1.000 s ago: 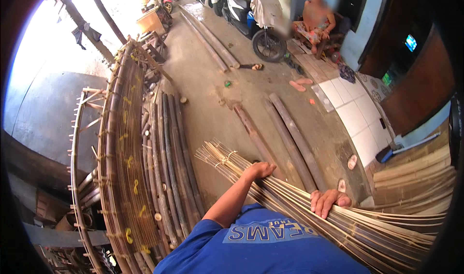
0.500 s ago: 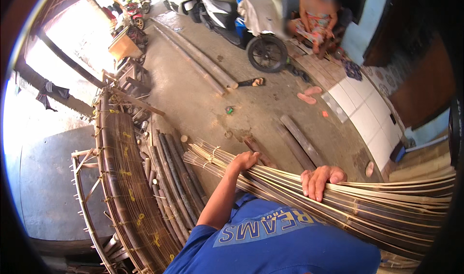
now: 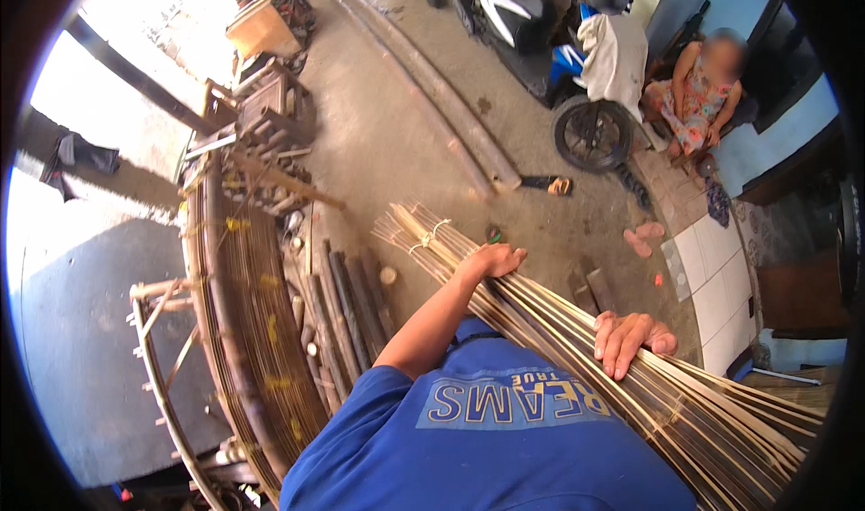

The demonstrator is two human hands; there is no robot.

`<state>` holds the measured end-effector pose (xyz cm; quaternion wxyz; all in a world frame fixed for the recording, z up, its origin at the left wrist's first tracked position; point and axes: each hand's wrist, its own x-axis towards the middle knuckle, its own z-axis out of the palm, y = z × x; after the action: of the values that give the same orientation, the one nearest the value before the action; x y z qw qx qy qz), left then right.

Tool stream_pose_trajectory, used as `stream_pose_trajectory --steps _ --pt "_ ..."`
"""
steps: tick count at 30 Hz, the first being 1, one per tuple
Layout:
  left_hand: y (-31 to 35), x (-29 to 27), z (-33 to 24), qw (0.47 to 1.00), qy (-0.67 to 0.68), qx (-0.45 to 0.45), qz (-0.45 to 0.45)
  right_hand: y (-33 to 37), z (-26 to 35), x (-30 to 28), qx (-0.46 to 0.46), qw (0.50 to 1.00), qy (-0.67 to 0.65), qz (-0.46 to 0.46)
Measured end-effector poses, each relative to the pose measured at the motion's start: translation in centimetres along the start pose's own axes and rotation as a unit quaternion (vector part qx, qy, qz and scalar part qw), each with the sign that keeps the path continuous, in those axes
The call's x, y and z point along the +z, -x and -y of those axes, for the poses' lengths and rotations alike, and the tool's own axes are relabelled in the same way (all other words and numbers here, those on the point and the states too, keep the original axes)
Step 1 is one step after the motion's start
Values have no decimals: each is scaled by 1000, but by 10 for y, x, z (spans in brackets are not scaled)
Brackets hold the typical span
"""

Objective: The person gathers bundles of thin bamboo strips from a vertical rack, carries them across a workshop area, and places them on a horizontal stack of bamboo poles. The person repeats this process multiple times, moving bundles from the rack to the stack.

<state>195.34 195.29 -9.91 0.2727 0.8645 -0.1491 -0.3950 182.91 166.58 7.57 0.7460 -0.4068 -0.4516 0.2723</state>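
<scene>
I hold a long bundle of thin bamboo strips point(image 3: 550, 331) across my chest, tied with a pale band near its far end. It runs from the upper middle down to the lower right. My left hand point(image 3: 494, 260) grips the bundle near the tied end, arm stretched out. My right hand point(image 3: 631, 338) lies over the strips closer to my body, fingers curled over them. I wear a blue shirt.
A curved bamboo frame point(image 3: 243, 331) and several dark poles point(image 3: 347, 317) lie on the concrete at left. Long poles point(image 3: 450, 105) lie ahead. A parked scooter point(image 3: 559, 69) and a seated person point(image 3: 698, 92) are at upper right. White tiles point(image 3: 716, 286) are at right.
The bundle has swung so its tied end points further up and away. My view has turned left, and both hands stay on the strips.
</scene>
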Motion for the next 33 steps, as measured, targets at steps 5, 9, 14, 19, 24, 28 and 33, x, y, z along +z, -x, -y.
stream_pose_trajectory --steps 5,9,14,19,24,28,33 --pt "-89 -133 92 999 -21 21 -33 -126 -43 -123 -20 1000 7 17" --pt "-161 -273 142 999 -11 29 -20 -215 -91 -234 -46 999 12 13" --pt "-221 -456 247 999 -3 -14 -41 -381 -129 -377 -62 995 -47 69" --pt "-243 -626 292 1000 1 -27 -6 -527 -145 -491 -46 993 -73 84" --pt "-305 -760 395 999 -12 -19 -27 -668 -195 -595 -46 992 -98 65" --pt "-350 -879 484 999 17 -6 -34 -791 -245 -668 -24 995 -97 19" --pt "-415 -1034 554 999 42 -2 -6 -948 -258 -756 5 997 -83 -2"
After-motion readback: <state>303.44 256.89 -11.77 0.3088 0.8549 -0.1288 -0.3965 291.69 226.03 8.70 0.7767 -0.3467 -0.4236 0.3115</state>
